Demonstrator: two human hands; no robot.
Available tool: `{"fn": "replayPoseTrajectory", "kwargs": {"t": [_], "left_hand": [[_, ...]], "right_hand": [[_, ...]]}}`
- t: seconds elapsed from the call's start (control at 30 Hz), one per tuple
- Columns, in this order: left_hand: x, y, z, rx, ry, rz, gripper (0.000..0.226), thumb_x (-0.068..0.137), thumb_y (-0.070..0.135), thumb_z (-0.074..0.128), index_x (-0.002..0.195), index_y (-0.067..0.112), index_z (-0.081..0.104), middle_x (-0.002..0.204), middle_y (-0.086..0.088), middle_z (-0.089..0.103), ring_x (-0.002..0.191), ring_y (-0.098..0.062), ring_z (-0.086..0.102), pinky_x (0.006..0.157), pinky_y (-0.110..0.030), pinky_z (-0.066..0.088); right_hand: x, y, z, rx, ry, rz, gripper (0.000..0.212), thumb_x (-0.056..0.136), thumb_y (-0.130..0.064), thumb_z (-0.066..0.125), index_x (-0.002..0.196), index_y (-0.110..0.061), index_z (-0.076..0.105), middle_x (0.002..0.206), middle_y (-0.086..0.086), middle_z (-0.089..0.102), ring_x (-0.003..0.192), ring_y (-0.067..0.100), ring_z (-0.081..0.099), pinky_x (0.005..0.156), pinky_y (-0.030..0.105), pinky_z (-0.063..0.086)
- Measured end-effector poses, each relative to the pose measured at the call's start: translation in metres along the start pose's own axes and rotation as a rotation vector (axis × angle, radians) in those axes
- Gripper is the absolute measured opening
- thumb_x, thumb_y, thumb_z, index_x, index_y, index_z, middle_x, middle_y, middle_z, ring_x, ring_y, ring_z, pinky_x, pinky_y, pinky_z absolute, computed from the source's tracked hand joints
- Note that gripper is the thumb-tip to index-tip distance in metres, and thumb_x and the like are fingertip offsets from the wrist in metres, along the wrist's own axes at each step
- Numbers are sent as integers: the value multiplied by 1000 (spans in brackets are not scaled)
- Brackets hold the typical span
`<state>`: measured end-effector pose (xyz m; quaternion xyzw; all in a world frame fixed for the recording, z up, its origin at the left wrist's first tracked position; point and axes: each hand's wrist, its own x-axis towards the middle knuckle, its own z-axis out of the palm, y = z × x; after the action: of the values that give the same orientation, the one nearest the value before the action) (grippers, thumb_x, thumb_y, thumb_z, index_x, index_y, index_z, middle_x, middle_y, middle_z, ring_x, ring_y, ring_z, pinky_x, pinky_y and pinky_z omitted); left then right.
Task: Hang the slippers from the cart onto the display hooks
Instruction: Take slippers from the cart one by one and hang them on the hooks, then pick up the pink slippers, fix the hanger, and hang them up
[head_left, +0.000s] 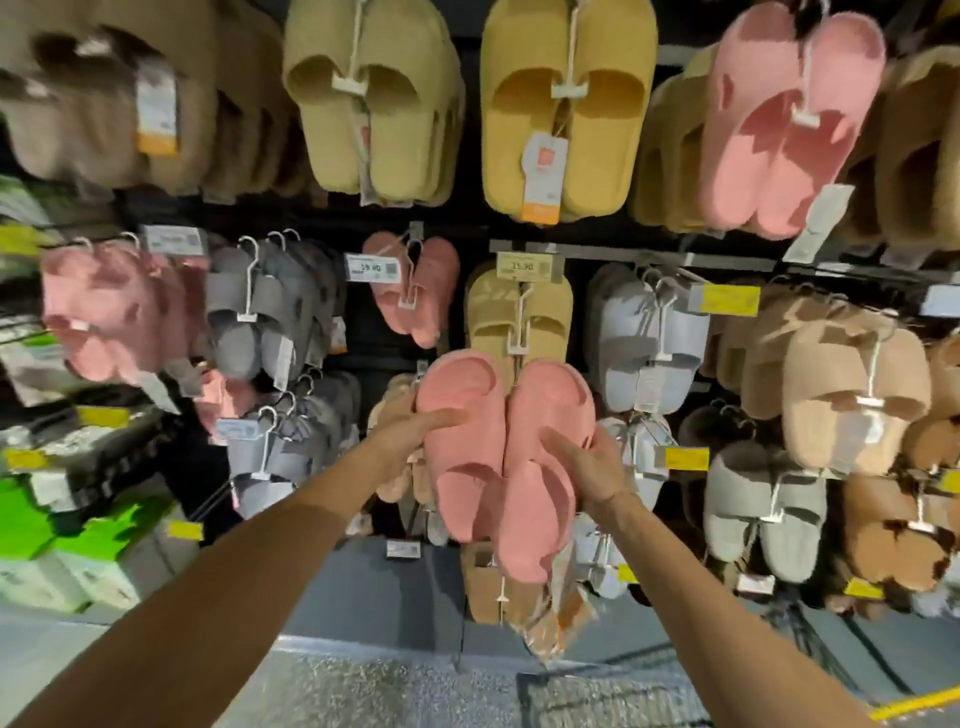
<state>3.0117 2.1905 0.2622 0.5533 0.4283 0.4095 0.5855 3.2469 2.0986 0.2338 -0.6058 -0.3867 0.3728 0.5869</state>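
I hold a pair of pink slippers (498, 447) up in front of the display wall, soles toward the wall. My left hand (415, 436) grips the left slipper at its side, fingers across the strap. My right hand (592, 467) grips the right slipper from the right. A clear tag or bag (561, 618) dangles below the pair. Just above them hangs a yellow pair (517, 312) on its hook, and a smaller pink pair (413, 288) hangs to the upper left. The hanger of my pair is hidden.
The wall is packed with hanging slippers: beige and yellow (566, 104) on top, pink (119, 312), grey (265, 306), pale blue (644, 338) and tan (852, 395) in the middle rows. Green boxes (67, 535) sit at lower left. A cart's wire edge (597, 691) shows at the bottom.
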Motion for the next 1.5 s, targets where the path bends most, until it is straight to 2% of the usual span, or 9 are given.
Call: {"fn": "replayPoseTrajectory", "kwargs": {"t": [0.2, 0.3, 0.5, 0.63, 0.77, 1.1, 1.2, 1.33, 1.5], "left_hand": [[15, 9, -70, -4, 92, -32, 47, 69, 18, 92, 111, 21, 71, 108, -7, 76, 103, -28, 71, 90, -50, 59], [20, 11, -97, 8, 91, -47, 44, 76, 16, 87, 116, 17, 69, 107, -6, 76, 101, -27, 72, 87, -48, 60], [32, 25, -131, -35, 108, -52, 41, 80, 14, 84, 117, 19, 69, 107, -5, 76, 99, -26, 72, 71, -41, 62], [41, 28, -142, -33, 121, -65, 41, 81, 14, 83, 119, 20, 68, 106, -5, 75, 92, -23, 72, 62, -36, 61], [46, 22, -141, -51, 104, -73, 34, 83, 7, 80, 113, 19, 68, 98, -1, 74, 83, -17, 71, 51, -26, 56], [51, -17, -117, -33, 27, -143, 48, 79, 14, 84, 123, 17, 67, 113, -7, 75, 108, -30, 70, 92, -49, 59], [44, -39, -108, -23, -21, -194, 50, 81, 17, 83, 127, 18, 64, 116, -6, 74, 110, -28, 69, 92, -47, 58], [33, -90, -100, 16, -90, -281, 69, 67, 32, 91, 130, 20, 65, 115, -1, 75, 110, -24, 70, 86, -38, 59], [12, -160, -82, 108, -238, -388, 56, 82, 27, 82, 133, 20, 62, 117, 0, 74, 109, -20, 70, 81, -29, 59]], "right_hand": [[44, -8, 65, -101, -112, -97, 64, 58, -59, 88, 115, -39, 66, 111, -7, 72, 101, 20, 70, 83, 46, 60], [42, -28, 97, -72, -161, -69, 55, 71, -35, 86, 121, -27, 64, 111, -2, 73, 103, 21, 69, 83, 41, 60], [48, -50, 133, -28, -214, -49, 39, 88, -13, 75, 122, -20, 57, 98, -7, 66, 82, 2, 61, 50, 7, 48], [56, -48, 148, -23, -232, -40, 46, 84, -16, 79, 125, -18, 59, 115, 9, 71, 94, 16, 69, 63, 20, 58], [57, -42, 147, -10, -219, -23, 42, 84, -18, 79, 121, -22, 58, 106, -2, 70, 89, 11, 67, 57, 13, 54], [43, -9, 119, 74, -156, 42, 44, 82, -12, 80, 120, -20, 60, 108, -1, 70, 99, 18, 69, 77, 35, 62], [30, 12, 109, 98, -152, 78, 44, 82, -10, 79, 117, -27, 58, 108, -5, 69, 97, 12, 68, 75, 31, 61], [6, 64, 96, 59, -66, 183, 61, 68, -30, 89, 122, -23, 63, 114, 1, 73, 106, 24, 69, 90, 48, 58], [-49, 154, 84, 104, 108, 371, 75, 57, -38, 92, 124, -15, 65, 113, 8, 74, 105, 29, 70, 91, 53, 57]]}}
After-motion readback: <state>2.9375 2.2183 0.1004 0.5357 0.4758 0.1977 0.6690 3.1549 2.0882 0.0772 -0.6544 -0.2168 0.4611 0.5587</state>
